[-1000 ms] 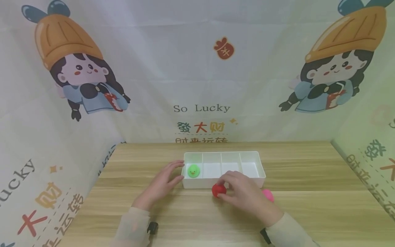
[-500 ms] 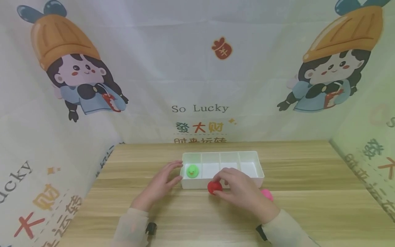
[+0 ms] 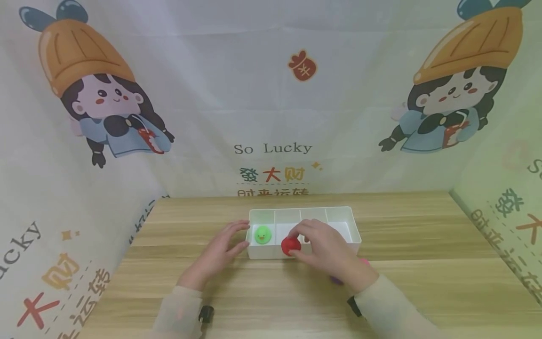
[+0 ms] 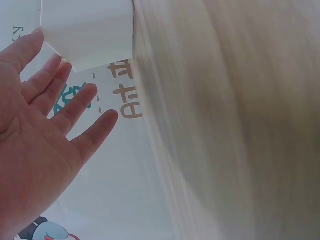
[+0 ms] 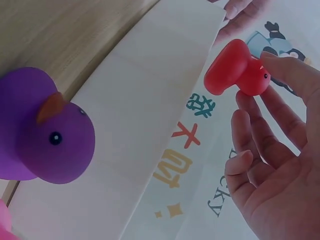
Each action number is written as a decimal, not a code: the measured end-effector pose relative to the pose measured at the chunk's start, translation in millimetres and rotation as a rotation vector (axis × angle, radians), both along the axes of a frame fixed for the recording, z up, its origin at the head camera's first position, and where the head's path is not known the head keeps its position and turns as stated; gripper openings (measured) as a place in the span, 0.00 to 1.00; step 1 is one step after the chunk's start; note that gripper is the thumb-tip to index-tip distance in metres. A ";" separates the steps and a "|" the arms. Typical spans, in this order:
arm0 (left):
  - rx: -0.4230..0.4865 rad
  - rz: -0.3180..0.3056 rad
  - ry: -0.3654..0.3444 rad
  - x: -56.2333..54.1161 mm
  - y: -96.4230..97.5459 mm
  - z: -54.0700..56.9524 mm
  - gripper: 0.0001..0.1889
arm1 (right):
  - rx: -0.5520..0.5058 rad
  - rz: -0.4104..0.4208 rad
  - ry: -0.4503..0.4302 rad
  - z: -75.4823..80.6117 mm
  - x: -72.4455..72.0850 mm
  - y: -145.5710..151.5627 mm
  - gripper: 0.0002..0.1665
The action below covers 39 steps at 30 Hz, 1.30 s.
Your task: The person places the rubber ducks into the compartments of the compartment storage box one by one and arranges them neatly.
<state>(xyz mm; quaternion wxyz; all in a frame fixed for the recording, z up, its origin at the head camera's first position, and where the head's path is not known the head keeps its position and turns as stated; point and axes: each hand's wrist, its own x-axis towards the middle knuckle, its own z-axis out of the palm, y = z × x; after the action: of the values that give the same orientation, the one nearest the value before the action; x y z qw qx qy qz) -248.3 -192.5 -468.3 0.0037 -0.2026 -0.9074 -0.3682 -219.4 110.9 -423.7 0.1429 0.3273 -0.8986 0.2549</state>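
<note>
We judge the step in hand to be the placing of the red duck in the white tray, our landmark. Our right hand pinches that duck by the head between thumb and fingers, at the tray's front wall, in front of the second compartment from the left. Our left hand holds nothing; its fingers are extended at the tray's left end, thumb and fingertips right by the wall, though we cannot tell how firmly they touch. A green duck sits in the tray's leftmost compartment. A purple duck stands in front of the tray, toward its right end, and beside it a pink thing shows mostly hidden by our wrist. As we read it, the next move calls for lifting the red duck clear of the tray's front rim, lowering it into the second compartment, then loosening the pinch.
</note>
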 end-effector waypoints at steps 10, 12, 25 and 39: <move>-0.001 0.002 -0.006 -0.6 -2.0 0.4 0.26 | -0.007 -0.016 0.003 2.1 -13.9 -4.2 0.13; -0.001 0.001 -0.006 -0.9 -2.2 -0.2 0.25 | -0.004 -0.022 -0.013 2.8 -16.2 -5.1 0.14; -0.011 0.002 -0.009 -1.2 0.0 -1.5 0.26 | 0.022 -0.085 -0.115 3.0 -27.7 -8.4 0.14; -0.012 0.005 -0.008 -1.2 -0.2 -1.7 0.26 | 0.072 -0.111 -0.146 -7.9 -43.8 -13.6 0.13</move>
<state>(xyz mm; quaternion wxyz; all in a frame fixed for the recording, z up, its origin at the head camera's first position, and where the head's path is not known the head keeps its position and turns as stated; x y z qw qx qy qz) -249.5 -192.7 -470.0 -0.0004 -0.1990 -0.9100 -0.3637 -263.2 97.3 -431.6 0.0790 0.2627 -0.9319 0.2372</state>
